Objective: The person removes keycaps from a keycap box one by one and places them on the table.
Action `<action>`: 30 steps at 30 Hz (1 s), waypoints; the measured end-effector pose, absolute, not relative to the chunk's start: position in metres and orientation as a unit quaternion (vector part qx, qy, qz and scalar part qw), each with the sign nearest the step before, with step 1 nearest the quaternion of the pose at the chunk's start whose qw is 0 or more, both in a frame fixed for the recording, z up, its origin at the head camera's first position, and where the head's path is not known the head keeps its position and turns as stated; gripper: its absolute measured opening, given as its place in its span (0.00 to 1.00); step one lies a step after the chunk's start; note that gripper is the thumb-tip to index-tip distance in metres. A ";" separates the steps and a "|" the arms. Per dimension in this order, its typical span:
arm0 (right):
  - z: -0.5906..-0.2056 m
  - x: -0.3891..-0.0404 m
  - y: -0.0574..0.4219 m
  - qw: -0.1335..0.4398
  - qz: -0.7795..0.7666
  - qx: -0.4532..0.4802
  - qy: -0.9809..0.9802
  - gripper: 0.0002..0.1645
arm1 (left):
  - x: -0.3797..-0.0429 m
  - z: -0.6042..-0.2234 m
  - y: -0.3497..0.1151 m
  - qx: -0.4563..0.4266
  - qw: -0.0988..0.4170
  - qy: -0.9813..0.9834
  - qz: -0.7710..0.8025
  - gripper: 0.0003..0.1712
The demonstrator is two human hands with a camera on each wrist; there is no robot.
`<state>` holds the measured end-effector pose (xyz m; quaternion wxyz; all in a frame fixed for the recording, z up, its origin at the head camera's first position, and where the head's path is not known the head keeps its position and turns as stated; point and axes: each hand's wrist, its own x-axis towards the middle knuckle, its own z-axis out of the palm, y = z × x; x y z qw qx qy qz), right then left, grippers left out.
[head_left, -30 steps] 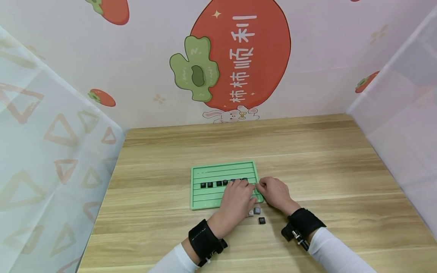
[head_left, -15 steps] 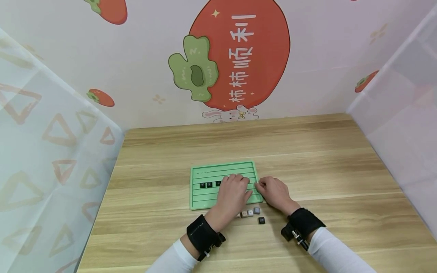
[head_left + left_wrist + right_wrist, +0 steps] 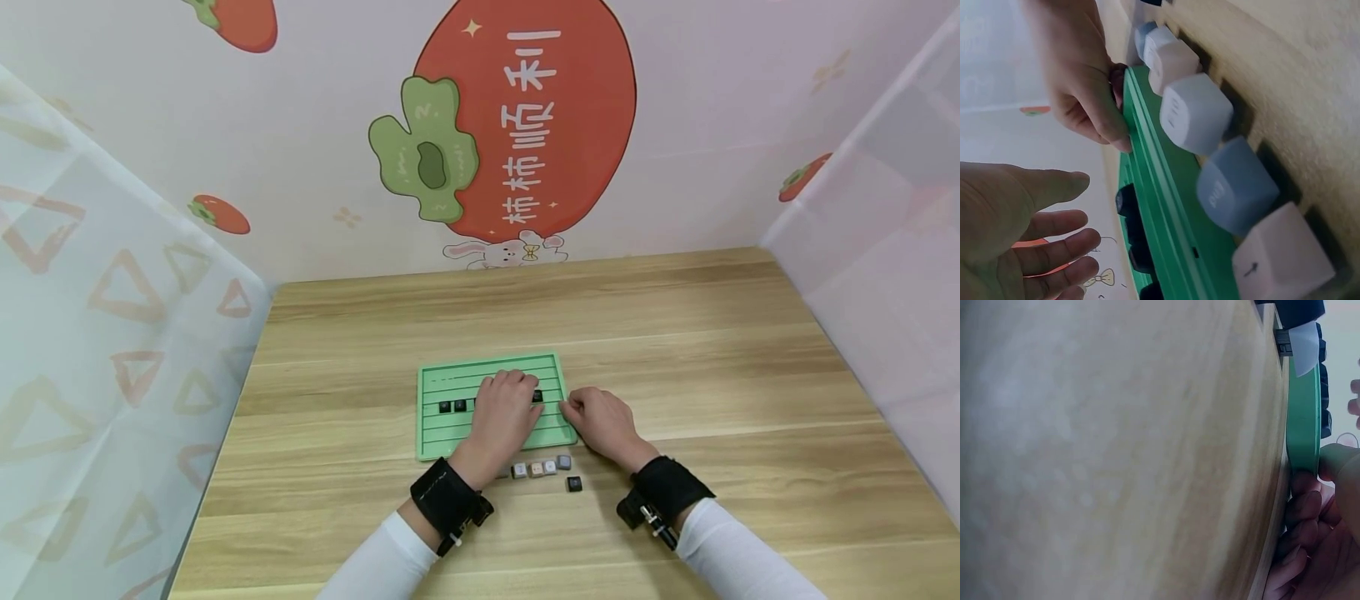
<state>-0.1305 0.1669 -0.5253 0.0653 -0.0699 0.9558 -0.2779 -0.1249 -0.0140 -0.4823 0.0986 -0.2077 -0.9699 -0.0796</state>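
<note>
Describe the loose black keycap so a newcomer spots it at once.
On the wooden table, find the green tray whose right edge the right hand grips. Just off its near side runs a row of pale and grey keycaps; slightly nearer the viewer, by the row's right end, sits the black keycap. It's the only black one visible off the tray.

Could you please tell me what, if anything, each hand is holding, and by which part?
The right hand grips the green tray by the rim at its right side. The left hand holds nothing.
</note>
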 end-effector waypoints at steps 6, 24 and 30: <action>-0.524 -0.131 0.166 0.067 -0.275 -0.068 0.957 0.30 | -0.130 -0.486 -0.014 -0.207 0.079 -0.973 -0.071 0.14; -0.523 -0.131 0.167 0.073 -0.277 -0.066 0.956 0.30 | -0.137 -0.492 -0.006 -0.216 0.048 -0.974 -0.053 0.12; -0.525 -0.131 0.167 0.068 -0.278 -0.069 0.956 0.30 | -0.139 -0.495 -0.006 -0.219 0.054 -0.973 -0.054 0.11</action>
